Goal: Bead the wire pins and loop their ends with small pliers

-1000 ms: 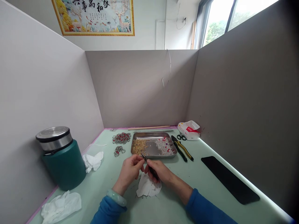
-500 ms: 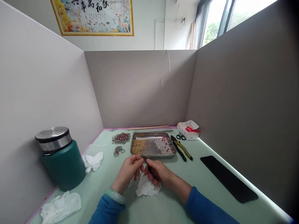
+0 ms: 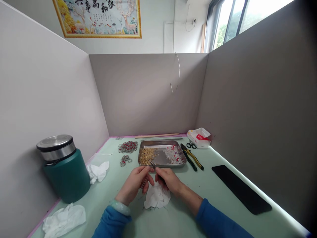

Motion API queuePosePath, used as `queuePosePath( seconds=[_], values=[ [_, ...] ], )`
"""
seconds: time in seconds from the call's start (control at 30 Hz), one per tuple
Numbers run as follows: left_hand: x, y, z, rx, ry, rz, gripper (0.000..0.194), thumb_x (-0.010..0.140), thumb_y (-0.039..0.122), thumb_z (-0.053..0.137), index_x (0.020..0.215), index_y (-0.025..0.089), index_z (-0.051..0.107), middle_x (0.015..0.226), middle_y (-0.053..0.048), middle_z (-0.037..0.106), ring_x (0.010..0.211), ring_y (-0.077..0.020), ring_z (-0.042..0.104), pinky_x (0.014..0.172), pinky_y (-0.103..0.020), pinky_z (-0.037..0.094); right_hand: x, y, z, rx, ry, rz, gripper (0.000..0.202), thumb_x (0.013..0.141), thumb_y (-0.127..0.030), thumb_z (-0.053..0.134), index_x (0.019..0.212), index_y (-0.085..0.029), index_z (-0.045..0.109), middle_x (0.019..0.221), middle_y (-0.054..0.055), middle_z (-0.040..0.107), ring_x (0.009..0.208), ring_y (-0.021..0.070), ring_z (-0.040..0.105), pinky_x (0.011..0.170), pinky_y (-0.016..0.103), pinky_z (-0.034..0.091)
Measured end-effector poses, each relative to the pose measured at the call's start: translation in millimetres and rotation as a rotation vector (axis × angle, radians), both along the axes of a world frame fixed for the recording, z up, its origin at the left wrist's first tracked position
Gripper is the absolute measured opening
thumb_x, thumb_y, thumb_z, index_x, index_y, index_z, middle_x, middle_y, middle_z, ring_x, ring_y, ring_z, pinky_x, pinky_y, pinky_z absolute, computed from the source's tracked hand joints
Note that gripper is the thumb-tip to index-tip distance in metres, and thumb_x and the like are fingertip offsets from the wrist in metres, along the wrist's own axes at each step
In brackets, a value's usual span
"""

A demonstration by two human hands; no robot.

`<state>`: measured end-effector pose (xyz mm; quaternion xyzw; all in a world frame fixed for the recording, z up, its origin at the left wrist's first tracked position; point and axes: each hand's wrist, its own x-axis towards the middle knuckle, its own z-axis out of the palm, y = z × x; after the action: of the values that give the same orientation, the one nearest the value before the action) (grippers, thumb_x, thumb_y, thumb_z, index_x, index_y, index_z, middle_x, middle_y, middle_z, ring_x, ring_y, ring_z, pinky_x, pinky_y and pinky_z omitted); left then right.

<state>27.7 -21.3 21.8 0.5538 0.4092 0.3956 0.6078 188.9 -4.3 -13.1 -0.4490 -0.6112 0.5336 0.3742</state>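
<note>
My left hand point(image 3: 138, 181) pinches a thin wire point(image 3: 146, 178) between thumb and forefinger, its other fingers curled loosely. Close on its right, my right hand point(image 3: 170, 180) is closed around a dark slim tool, probably small pliers point(image 3: 153, 165), whose tips point up and left near the tray. Just beyond both hands lies a metal tray point(image 3: 162, 165), with gold beads point(image 3: 147, 154) on its left side and clear, red and purple beads point(image 3: 174, 154) on its right. Beneath my right hand is a crumpled white tissue point(image 3: 156, 198).
Left of the tray lie two piles of red-beaded chain point(image 3: 128, 146). Yellow-and-black pliers point(image 3: 192, 157), small scissors point(image 3: 191, 145) and a tissue pack point(image 3: 199, 138) are to its right. A green flask point(image 3: 66, 175) and crumpled tissues point(image 3: 64, 219) stand left; a black strip point(image 3: 241, 189) lies right.
The fingers of my left hand have spread a little, showing more of the wire. My right hand has turned slightly, and the tool's tips have shifted slightly up.
</note>
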Motion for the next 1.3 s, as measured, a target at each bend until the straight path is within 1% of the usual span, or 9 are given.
queuePosePath(
  seconds=[0.2,0.4,0.6,0.77,0.83,0.93,1.13,1.2,1.3],
  values=[
    [-1.2,0.0,-2.2,0.033,0.067,-0.01,0.035,0.08,0.046,0.05,0.089,0.013,0.057,0.059,0.001,0.058,0.032,-0.0036,0.038,0.033,-0.018,0.022,4.2,-0.9,0.7,0.197,-0.121,-0.118,0.045,0.085,-0.051,0.042,0.059,-0.016,0.056,0.049,-0.001,0.044,0.049,0.0112,0.039,0.051,0.025,0.025],
    [1.6,6.7,-9.5,0.044,0.157,0.027,0.042,0.074,0.05,0.056,0.091,0.012,0.06,0.042,0.01,0.038,0.032,-0.0037,0.021,0.034,-0.019,0.012,5.2,-4.0,4.9,0.277,-0.166,-0.194,0.041,0.083,-0.048,0.047,0.059,-0.017,0.056,0.055,0.001,0.05,0.059,0.0146,0.044,0.058,0.026,0.027],
    [1.9,6.2,-6.6,0.073,0.158,0.04,0.044,0.073,0.052,0.056,0.091,0.012,0.062,0.043,0.008,0.039,0.036,-0.0046,0.022,0.037,-0.02,0.013,3.1,-4.6,10.4,0.128,-0.065,-0.048,0.049,0.085,-0.055,0.033,0.062,-0.017,0.052,0.045,-0.004,0.037,0.042,0.0096,0.034,0.045,0.023,0.026],
    [0.7,3.8,-2.3,0.075,0.151,0.038,0.045,0.072,0.055,0.056,0.087,0.012,0.063,0.047,0.007,0.04,0.037,-0.0043,0.021,0.037,-0.02,0.013,4.3,-8.9,21.2,0.009,-0.022,0.1,0.054,0.085,-0.06,0.023,0.068,-0.017,0.051,0.049,-0.004,0.038,0.035,0.0076,0.03,0.037,0.021,0.021],
    [0.5,3.8,-2.4,0.074,0.155,0.041,0.045,0.073,0.054,0.056,0.086,0.012,0.063,0.046,0.007,0.04,0.037,-0.0043,0.022,0.037,-0.02,0.013,6.1,-8.8,23.2,0.057,-0.091,0.063,0.054,0.086,-0.058,0.023,0.066,-0.017,0.052,0.049,-0.003,0.039,0.037,0.0084,0.032,0.039,0.022,0.023],
    [0.5,4.3,-4.0,0.072,0.166,0.047,0.042,0.074,0.051,0.055,0.087,0.012,0.063,0.047,0.007,0.043,0.035,-0.0039,0.024,0.036,-0.02,0.013,10.2,-6.4,21.4,0.191,-0.203,-0.091,0.049,0.084,-0.056,0.034,0.059,-0.018,0.052,0.051,0.0,0.043,0.049,0.0119,0.04,0.049,0.025,0.027],
    [-2.1,4.2,-5.8,0.073,0.193,0.032,0.041,0.078,0.045,0.051,0.099,0.011,0.061,0.047,0.007,0.046,0.032,-0.0043,0.026,0.035,-0.021,0.013,19.0,-1.6,17.2,0.31,-0.342,-0.359,0.035,0.079,-0.049,0.049,0.061,-0.019,0.048,0.063,0.005,0.048,0.07,0.0202,0.045,0.06,0.028,0.024],
    [-4.1,4.4,-5.5,0.084,0.199,0.034,0.041,0.077,0.046,0.052,0.099,0.012,0.061,0.047,0.006,0.047,0.033,-0.0046,0.026,0.036,-0.021,0.014,21.2,-0.1,19.7,0.284,-0.336,-0.342,0.036,0.079,-0.049,0.047,0.06,-0.019,0.048,0.062,0.005,0.047,0.067,0.0188,0.044,0.057,0.028,0.025],
    [-5.1,4.7,-4.9,0.125,0.184,0.054,0.037,0.076,0.045,0.054,0.092,0.012,0.064,0.052,0.004,0.051,0.036,-0.0051,0.031,0.038,-0.02,0.02,24.7,0.5,26.0,0.192,-0.269,-0.19,0.045,0.084,-0.052,0.036,0.059,-0.018,0.051,0.054,0.001,0.042,0.052,0.0131,0.04,0.049,0.025,0.026]
  ],
)
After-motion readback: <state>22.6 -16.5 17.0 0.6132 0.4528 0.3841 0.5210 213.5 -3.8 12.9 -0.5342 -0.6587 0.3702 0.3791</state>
